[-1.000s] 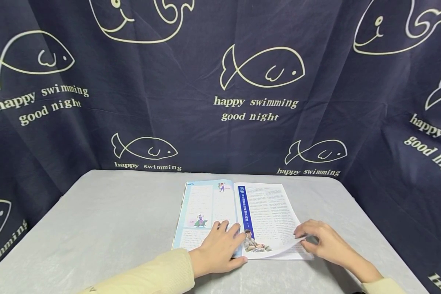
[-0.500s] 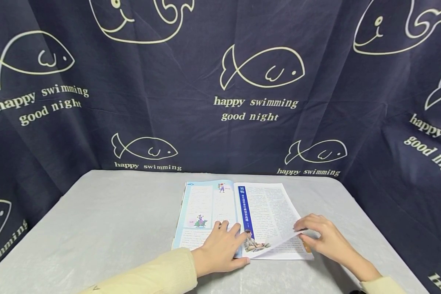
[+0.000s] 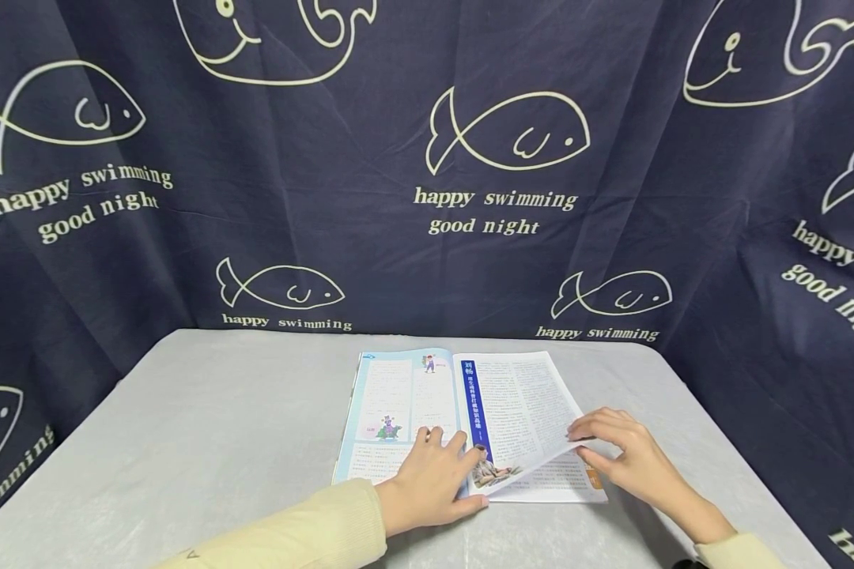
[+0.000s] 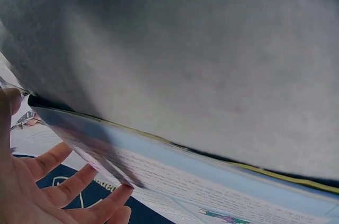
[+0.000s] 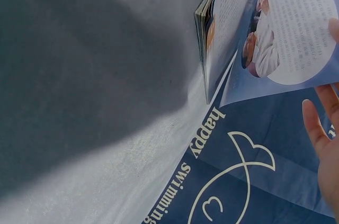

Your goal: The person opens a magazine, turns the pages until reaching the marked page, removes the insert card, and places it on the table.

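Observation:
An open magazine (image 3: 384,387) lies on the table in the head view, with a light blue left page and a white right page (image 3: 512,395) that has a blue title strip. My left hand (image 3: 430,486) rests on the magazine near the spine, fingers spread; the left wrist view shows its fingers along the left page (image 4: 159,166). At the right edge, my right hand (image 3: 629,458) pinches the page's lower outer corner and holds it raised. In the right wrist view the lifted page's underside (image 5: 296,38) shows a blue ground, a white circle of text and a photo.
A grey cloth-covered table (image 3: 206,442) spreads around the magazine. Behind it and at both sides hangs a dark blue curtain (image 3: 384,221) with white fish drawings and lettering. The pages beneath the raised one (image 3: 562,482) show text and an orange tab.
My right hand has raised the corner of the right page, baring more of the page beneath and its orange tab. My left hand has shifted very slightly right.

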Motion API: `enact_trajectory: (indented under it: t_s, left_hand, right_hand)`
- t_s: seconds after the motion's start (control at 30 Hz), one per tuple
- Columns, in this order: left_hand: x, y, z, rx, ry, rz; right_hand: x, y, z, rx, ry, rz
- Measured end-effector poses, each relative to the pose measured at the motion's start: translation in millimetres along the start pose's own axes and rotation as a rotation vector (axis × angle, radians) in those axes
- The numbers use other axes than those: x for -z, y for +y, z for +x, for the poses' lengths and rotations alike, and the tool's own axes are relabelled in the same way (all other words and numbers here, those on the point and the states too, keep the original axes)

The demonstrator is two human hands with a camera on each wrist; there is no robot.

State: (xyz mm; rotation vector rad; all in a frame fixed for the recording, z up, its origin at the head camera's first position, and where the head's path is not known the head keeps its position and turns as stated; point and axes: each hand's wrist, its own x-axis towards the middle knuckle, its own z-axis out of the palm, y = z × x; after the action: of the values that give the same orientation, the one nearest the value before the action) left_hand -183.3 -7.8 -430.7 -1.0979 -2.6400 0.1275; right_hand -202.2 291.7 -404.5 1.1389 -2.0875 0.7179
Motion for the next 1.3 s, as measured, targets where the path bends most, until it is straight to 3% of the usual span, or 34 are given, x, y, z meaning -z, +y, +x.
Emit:
enact_trajectory:
  t_s: [0.33, 0.77, 1.1, 1.3]
  left_hand:
    - [0.4, 0.2, 0.5, 0.01, -0.011, -0.001]
    - [-0.3, -0.7, -1.4, 0.015, 0.016, -0.005]
    - [-0.1, -1.5, -2.8, 0.022, 0.081, 0.001]
    - [-3.2, -3.2, -3.5, 0.013, 0.125, 0.002]
  right_hand:
    - [0.6, -0.2, 1.2, -0.001, 0.013, -0.008]
    - [5.5, -5.2, 1.9, -0.109, 0.033, -0.074]
    - [7.1, -6.9, -2.6, -0.237, -0.045, -0.11]
    - [6.0, -7.4, -4.0, -0.208, -0.107, -0.139]
